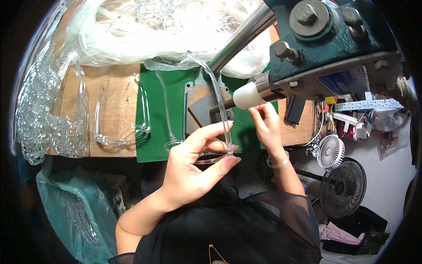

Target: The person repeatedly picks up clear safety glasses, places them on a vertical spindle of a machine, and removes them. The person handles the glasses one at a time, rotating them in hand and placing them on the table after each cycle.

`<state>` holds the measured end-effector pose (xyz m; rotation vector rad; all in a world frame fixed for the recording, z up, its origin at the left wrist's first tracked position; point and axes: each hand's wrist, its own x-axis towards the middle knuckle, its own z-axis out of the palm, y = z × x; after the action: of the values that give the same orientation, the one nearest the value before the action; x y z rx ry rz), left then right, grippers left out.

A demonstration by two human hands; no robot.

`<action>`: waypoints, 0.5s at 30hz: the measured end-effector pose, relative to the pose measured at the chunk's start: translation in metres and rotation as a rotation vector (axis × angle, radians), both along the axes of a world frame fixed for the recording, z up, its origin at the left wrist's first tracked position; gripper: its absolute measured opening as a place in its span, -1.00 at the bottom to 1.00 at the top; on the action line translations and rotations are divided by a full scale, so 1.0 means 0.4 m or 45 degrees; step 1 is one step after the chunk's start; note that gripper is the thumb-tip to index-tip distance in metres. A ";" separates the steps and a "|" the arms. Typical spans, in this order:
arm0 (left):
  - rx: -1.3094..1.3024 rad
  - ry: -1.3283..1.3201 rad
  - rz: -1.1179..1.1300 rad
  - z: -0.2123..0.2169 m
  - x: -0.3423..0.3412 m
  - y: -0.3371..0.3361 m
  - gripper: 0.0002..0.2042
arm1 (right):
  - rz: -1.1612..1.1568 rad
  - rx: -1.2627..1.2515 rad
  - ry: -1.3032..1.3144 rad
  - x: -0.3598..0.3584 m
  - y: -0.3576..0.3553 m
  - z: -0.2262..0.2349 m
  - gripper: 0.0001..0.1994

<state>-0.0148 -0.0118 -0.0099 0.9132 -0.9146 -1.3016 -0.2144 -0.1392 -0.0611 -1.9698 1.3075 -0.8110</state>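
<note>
At the far left, a heap of clear plastic frames [41,119] hangs over the edge of the wooden bench [116,86] — too tangled and glassy to count. Below it a teal plastic bag [72,211] holds more clear parts, only dimly visible. Next on the bench lies one clear pair of glasses [121,132], its arms pointing away, beside a green mat [151,110]; a second clear piece [169,114] lies on the mat, its outline hard to follow. Behind, a crumpled clear plastic sheet [145,31] covers more parts.

The left hand [193,169] pinches a clear glasses frame [220,110] near its hinge, fingers [220,127] closed on it; the long arm rises toward a metal lever [244,33]. The right hand [266,123] sits just under the white tip [248,94] of a dark green press [325,42], fingers bunched — whether they hold anything cannot be told. At right, two small fans [332,152] stand on the floor.
</note>
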 end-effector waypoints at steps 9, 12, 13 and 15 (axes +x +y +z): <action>-0.128 -0.152 0.074 -0.010 0.006 0.020 -0.45 | 0.863 -0.208 -0.223 0.132 0.097 0.209 -0.86; -0.119 -0.153 0.071 -0.013 0.009 0.020 -0.46 | 0.877 -0.231 -0.229 0.131 0.092 0.205 -0.87; -0.112 -0.141 0.060 -0.015 0.010 0.020 -0.47 | 0.885 -0.219 -0.239 0.134 0.090 0.205 -0.87; -0.079 -0.202 0.026 -0.013 0.016 0.024 -0.45 | 0.891 -0.193 -0.257 0.134 0.088 0.200 -0.86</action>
<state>-0.0083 -0.0021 -0.0152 0.9850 -1.0601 -1.1898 -0.1609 -0.1040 0.0191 -2.1811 0.3877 -0.7344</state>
